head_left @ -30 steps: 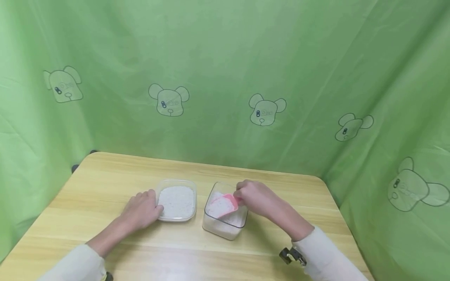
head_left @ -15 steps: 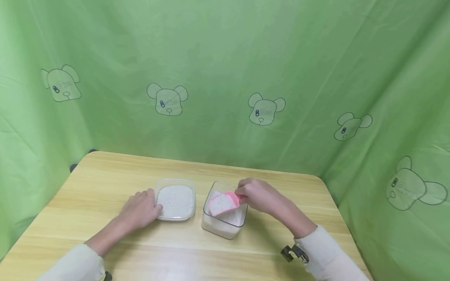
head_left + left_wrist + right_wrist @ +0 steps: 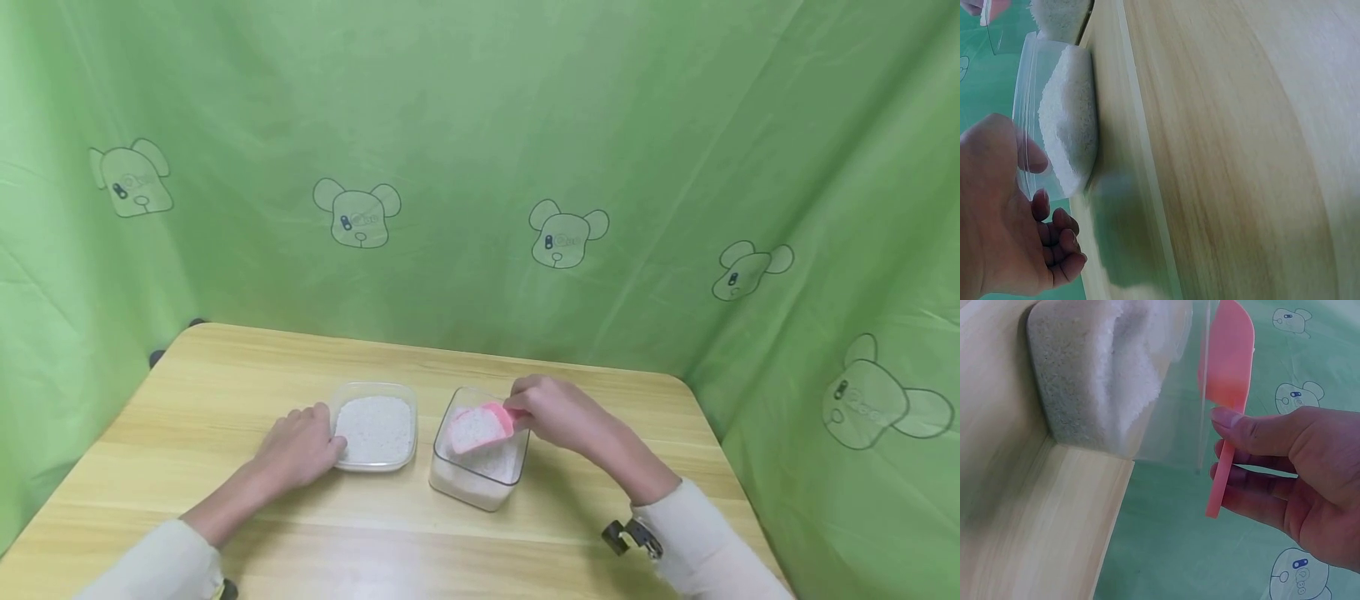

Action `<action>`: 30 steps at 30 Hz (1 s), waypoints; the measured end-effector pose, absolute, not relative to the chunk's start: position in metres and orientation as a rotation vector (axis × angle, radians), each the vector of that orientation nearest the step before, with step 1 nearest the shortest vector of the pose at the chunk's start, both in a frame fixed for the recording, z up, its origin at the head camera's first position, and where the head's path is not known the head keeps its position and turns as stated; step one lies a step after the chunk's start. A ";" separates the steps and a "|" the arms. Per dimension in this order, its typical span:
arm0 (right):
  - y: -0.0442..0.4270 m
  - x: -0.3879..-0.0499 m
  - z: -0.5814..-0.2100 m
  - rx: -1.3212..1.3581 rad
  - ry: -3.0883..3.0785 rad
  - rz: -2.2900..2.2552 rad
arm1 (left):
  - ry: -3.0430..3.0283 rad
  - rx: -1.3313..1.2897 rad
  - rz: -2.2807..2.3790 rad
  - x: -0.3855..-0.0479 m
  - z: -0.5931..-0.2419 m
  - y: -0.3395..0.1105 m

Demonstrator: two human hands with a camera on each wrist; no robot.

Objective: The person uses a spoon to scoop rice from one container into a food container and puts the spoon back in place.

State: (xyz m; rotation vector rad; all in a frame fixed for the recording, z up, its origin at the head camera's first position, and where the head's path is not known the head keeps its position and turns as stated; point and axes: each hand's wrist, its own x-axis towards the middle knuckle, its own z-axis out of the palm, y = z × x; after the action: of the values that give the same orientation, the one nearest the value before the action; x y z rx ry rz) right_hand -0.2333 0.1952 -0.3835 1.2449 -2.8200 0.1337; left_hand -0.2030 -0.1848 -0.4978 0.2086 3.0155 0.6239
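My right hand (image 3: 558, 412) pinches the handle of a pink scoop (image 3: 501, 418) between thumb and fingers. White grains that look like rice (image 3: 474, 429) fill the scoop, which is at the mouth of a tall clear container (image 3: 468, 490). In the right wrist view the scoop (image 3: 1230, 356) appears level with the container's rim, and the rice (image 3: 1072, 381) below has a hollow in it. To the left, a low clear plastic box (image 3: 375, 467) also contains rice. My left hand (image 3: 296, 446) holds its near-left corner, thumb at the rim and fingers curled outside, as the left wrist view shows.
Both containers stand side by side on a wooden table (image 3: 360, 533), a small gap between them. A green curtain (image 3: 450, 275) with printed bear heads hangs behind and at both sides. A dark wrist mount (image 3: 630, 537) sits under the right sleeve.
The right hand has lifted the loaded scoop slightly out of the rice, levelling it at the tall container's mouth. My left hand stays in place on the low box.
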 end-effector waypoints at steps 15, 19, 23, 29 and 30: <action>0.182 -0.241 -0.368 1.243 -2.802 0.145 | 3.046 0.235 0.575 -0.205 -0.499 -0.185; 0.176 -0.242 -0.365 1.225 -2.820 0.137 | 3.057 0.249 0.556 -0.205 -0.498 -0.185; 0.168 -0.244 -0.362 1.201 -2.843 0.128 | 3.074 0.272 0.537 -0.204 -0.497 -0.186; 0.157 -0.247 -0.357 1.190 -2.845 0.135 | 3.093 0.291 0.511 -0.204 -0.496 -0.187; 0.155 -0.247 -0.356 1.189 -2.847 0.142 | 3.095 0.292 0.506 -0.204 -0.496 -0.187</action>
State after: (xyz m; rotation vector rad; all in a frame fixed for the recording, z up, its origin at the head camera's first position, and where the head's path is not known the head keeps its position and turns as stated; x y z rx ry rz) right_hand -0.2469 0.1551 -0.3558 1.1894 -2.8472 0.1415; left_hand -0.2041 -0.1865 -0.4961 0.2919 3.0948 0.5060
